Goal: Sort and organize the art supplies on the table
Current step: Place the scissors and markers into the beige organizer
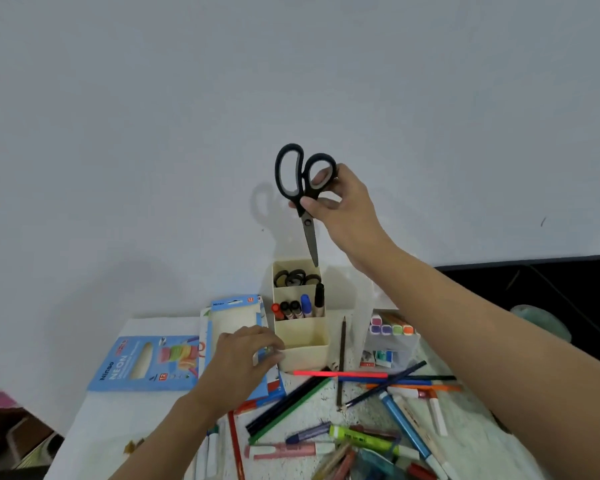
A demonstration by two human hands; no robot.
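Your right hand (340, 206) pinches the black scissors (303, 192) above the cream organizer (305, 351); your left hand (239, 358), fingers relaxed, touches its wall.

We list one pair of black-handled scissors (307, 224) — blades closed, points down, held in the right hand (343, 202) above the rear compartment of a cream three-part organizer (305, 355). Rear compartment: more scissor handles (293, 278); middle: upright markers (297, 308). In front — loose coloured pencils (291, 407) and pens (404, 426), crisscrossed on the table.
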